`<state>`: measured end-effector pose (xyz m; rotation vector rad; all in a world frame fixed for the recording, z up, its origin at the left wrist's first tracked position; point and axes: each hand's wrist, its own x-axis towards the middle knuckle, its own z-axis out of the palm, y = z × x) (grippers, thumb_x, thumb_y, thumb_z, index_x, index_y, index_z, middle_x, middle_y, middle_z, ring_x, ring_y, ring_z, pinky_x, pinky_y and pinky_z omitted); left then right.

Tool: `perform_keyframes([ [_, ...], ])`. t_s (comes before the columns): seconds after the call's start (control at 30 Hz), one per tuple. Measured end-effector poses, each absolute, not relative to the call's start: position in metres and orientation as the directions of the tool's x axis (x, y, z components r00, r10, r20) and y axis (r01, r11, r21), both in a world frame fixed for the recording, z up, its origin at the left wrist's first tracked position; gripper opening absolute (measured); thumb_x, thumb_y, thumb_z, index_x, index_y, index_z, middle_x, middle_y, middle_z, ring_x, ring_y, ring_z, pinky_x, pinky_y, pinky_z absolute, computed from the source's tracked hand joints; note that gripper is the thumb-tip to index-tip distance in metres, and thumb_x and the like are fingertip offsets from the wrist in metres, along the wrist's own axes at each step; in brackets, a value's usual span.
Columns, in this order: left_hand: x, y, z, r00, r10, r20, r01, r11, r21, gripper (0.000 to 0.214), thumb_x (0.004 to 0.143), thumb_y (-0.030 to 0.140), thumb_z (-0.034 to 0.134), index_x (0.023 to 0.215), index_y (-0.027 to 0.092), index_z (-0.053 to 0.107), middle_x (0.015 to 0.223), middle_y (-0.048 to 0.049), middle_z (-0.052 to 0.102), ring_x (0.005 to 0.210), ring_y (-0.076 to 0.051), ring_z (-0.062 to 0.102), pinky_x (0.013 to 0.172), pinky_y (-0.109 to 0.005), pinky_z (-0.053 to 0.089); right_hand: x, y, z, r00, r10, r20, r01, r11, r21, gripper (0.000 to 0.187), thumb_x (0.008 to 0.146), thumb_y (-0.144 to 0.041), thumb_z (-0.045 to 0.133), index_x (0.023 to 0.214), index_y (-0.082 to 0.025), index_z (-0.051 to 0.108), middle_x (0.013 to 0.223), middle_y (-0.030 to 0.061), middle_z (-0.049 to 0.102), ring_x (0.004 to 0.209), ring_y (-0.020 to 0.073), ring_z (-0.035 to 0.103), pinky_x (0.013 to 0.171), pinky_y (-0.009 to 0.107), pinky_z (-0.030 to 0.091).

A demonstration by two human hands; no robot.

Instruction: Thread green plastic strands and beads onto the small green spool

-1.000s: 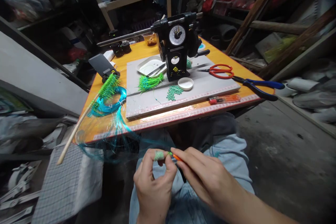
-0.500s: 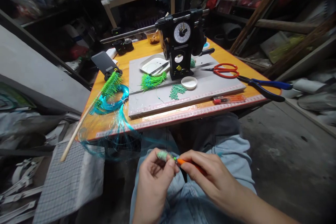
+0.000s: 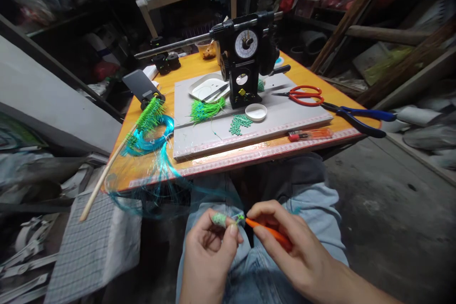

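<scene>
Above my lap, my left hand point(image 3: 212, 251) is closed in a pinch, thumb against index finger. A greenish wrap point(image 3: 219, 220) covers the tip of that index finger. At the pinch is a small bright-green strand point(image 3: 241, 217), apparently of thin line; its exact form is too small to tell. My right hand point(image 3: 299, 247) grips an orange-handled tool point(image 3: 274, 234), its front end pointing left at the green strand. I cannot make out the tool's tip. Thin blue line point(image 3: 210, 194) trails from the table toward my hands.
On the table point(image 3: 302, 73), a grey board point(image 3: 278, 126) carries a black device with a dial point(image 3: 245, 43), green beads point(image 3: 240, 124), a white dish point(image 3: 255, 112), green strands point(image 3: 207, 108) and red-handled scissors point(image 3: 306, 95). Blue-handled pliers point(image 3: 359, 116), a coil of blue line point(image 3: 149, 137) and a wooden stick point(image 3: 103, 180) lie around it.
My right hand and the orange tool have shifted slightly right, away from my left fingers. More of the green strand now shows between the hands.
</scene>
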<state>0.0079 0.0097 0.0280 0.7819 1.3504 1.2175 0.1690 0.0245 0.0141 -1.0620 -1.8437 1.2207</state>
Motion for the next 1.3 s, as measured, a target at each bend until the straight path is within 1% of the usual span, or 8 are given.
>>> perform_keyframes([
  [0.23,0.007,0.011,0.019,-0.253,0.940,-0.229,-0.104,0.209,0.972,0.025,0.073,0.030,0.073,0.062,0.017,0.054,0.054,0.0043,0.052,0.050,-0.009,0.045,0.048,-0.017,0.037,0.189,0.039,0.016,-0.503,0.826,0.253,0.437,0.495,-0.751,0.046,0.097,-0.017,0.038,0.142,-0.025,0.041,0.093,0.0063,0.067,0.082,0.0183,0.065,0.071,0.028,0.052],
  [0.33,0.005,0.012,0.012,-0.304,0.930,-0.204,-0.153,0.164,0.975,0.026,0.075,0.033,0.072,0.063,0.017,0.055,0.055,0.0034,0.053,0.053,-0.009,0.046,0.050,-0.017,0.037,0.228,0.060,0.023,-0.149,0.923,0.356,0.636,0.365,-0.680,0.043,0.101,-0.026,0.031,0.143,-0.020,0.039,0.102,0.0105,0.067,0.092,0.0213,0.065,0.075,0.031,0.052],
  [0.4,0.004,0.012,0.009,-0.313,0.927,-0.208,-0.215,0.144,0.966,0.025,0.074,0.033,0.074,0.064,0.017,0.057,0.056,0.0030,0.055,0.054,-0.009,0.047,0.052,-0.017,0.038,0.263,0.084,0.032,0.022,0.899,0.437,0.868,0.200,-0.455,0.041,0.101,-0.032,0.032,0.134,-0.014,0.049,0.108,0.0146,0.065,0.098,0.0230,0.064,0.078,0.032,0.049],
  [0.47,0.004,0.012,0.007,-0.305,0.929,-0.210,-0.270,0.127,0.954,0.025,0.074,0.033,0.075,0.065,0.017,0.057,0.056,0.0032,0.056,0.054,-0.009,0.046,0.052,-0.016,0.037,0.300,0.111,0.042,0.085,0.890,0.448,0.983,-0.002,-0.181,0.045,0.100,-0.037,0.029,0.126,-0.011,0.056,0.114,0.0186,0.062,0.104,0.0271,0.061,0.079,0.035,0.046],
  [0.67,0.011,0.013,0.006,-0.276,0.937,-0.213,-0.367,0.102,0.925,0.029,0.072,0.033,0.077,0.063,0.016,0.055,0.054,0.0035,0.054,0.053,-0.008,0.047,0.051,-0.015,0.037,0.365,0.170,0.041,0.042,0.966,0.253,0.999,-0.044,0.000,0.059,0.081,-0.056,0.057,0.112,-0.007,0.068,0.111,0.0242,0.063,0.099,0.0383,0.061,0.069,0.040,0.044],
  [1.0,0.018,0.011,0.006,-0.204,0.943,-0.265,-0.460,0.147,0.876,0.034,0.071,0.036,0.079,0.058,0.015,0.055,0.052,0.0024,0.055,0.051,-0.006,0.046,0.051,-0.015,0.037,0.327,0.123,0.028,0.128,0.865,0.486,0.984,-0.048,-0.174,0.046,0.095,-0.040,0.028,0.113,-0.010,0.057,0.106,0.0213,0.062,0.094,0.0309,0.062,0.067,0.035,0.043],
  [1.17,0.025,0.010,0.010,-0.187,0.947,-0.260,-0.454,0.152,0.878,0.033,0.068,0.036,0.081,0.059,0.016,0.057,0.051,0.0024,0.055,0.050,-0.007,0.048,0.051,-0.015,0.038,0.255,0.056,0.031,-0.325,0.907,0.269,0.633,0.420,-0.650,0.020,0.092,-0.032,0.044,0.102,-0.022,0.057,0.089,0.0064,0.062,0.079,0.0206,0.062,0.066,0.030,0.050],
  [1.3,0.026,0.007,0.010,-0.169,0.956,-0.242,-0.441,0.146,0.886,0.032,0.069,0.037,0.080,0.058,0.016,0.058,0.050,0.0024,0.056,0.049,-0.007,0.048,0.050,-0.015,0.038,0.217,0.033,0.034,-0.452,0.868,0.203,0.536,0.447,-0.716,0.013,0.089,-0.023,0.048,0.096,-0.023,0.059,0.087,0.0059,0.064,0.083,0.0216,0.063,0.066,0.029,0.050],
])
